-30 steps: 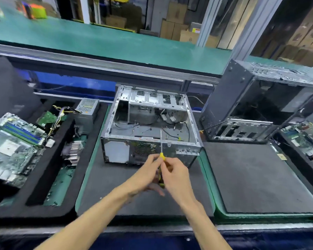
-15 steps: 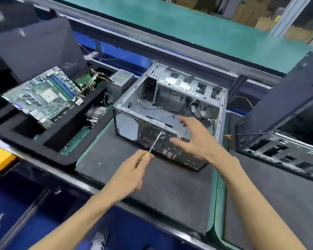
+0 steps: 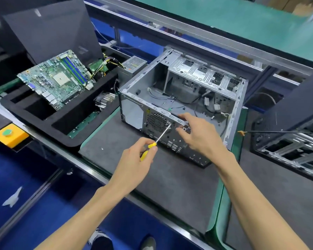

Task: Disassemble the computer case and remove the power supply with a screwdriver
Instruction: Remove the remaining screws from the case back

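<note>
Nearest the bench's front edge, the left hand (image 3: 134, 163) is gripping the yellow-handled screwdriver (image 3: 154, 143), its tip sitting against the rear panel of the computer case (image 3: 181, 105) beside the fan grille. The right hand (image 3: 200, 133) is pinching the panel's top rail. If the tip is seating poorly, it could slip and strip the screw or jab those fingers. Farther back, near the bench's left rear, the power supply (image 3: 132, 66) is already lying outside the case.

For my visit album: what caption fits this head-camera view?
Left hand aims a yellow screwdriver at an open computer case; right hand steadies its rear edge.
</note>
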`<action>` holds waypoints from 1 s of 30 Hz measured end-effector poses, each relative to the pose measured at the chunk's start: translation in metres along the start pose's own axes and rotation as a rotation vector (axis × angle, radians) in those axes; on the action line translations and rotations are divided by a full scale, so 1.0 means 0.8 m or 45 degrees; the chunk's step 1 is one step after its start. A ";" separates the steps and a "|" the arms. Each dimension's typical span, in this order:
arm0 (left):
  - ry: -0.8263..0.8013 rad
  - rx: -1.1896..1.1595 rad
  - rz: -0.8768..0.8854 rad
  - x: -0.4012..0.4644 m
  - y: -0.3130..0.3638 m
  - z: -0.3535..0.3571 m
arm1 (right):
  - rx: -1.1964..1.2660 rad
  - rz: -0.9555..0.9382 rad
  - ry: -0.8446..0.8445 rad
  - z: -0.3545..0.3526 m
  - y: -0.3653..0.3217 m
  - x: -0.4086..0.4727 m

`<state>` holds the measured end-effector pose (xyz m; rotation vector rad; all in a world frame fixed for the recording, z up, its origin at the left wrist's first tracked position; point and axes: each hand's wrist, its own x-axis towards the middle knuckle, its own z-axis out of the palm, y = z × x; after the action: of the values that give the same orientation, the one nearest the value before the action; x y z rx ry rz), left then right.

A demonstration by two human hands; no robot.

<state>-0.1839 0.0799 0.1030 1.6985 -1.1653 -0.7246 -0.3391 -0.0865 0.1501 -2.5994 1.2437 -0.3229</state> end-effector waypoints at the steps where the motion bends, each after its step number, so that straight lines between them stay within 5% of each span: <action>1: 0.007 -0.010 0.007 0.000 0.002 0.002 | -0.006 -0.002 0.003 0.000 0.000 0.000; 11: 0.032 -0.010 -0.070 -0.002 0.025 0.004 | -0.021 -0.033 0.043 0.004 0.000 -0.002; 15: -0.100 -0.742 -0.547 0.002 0.048 0.003 | -0.046 -0.034 0.062 0.009 0.003 0.000; 19: 0.149 0.013 -0.216 -0.003 0.054 0.001 | -0.055 -0.045 0.094 0.011 0.002 -0.002; 21: 0.164 0.037 -0.133 -0.004 0.053 0.002 | -0.068 -0.061 0.108 0.014 0.003 -0.002; 28: -0.180 -1.158 -0.906 0.011 0.065 -0.011 | -0.080 -0.077 0.099 0.014 0.002 -0.002; 30: -0.166 -1.113 -0.885 0.010 0.063 -0.007 | -0.089 -0.083 0.097 0.016 0.002 -0.001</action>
<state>-0.1954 0.0683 0.1513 1.2569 -0.1892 -1.5151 -0.3367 -0.0849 0.1373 -2.7146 1.2172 -0.4013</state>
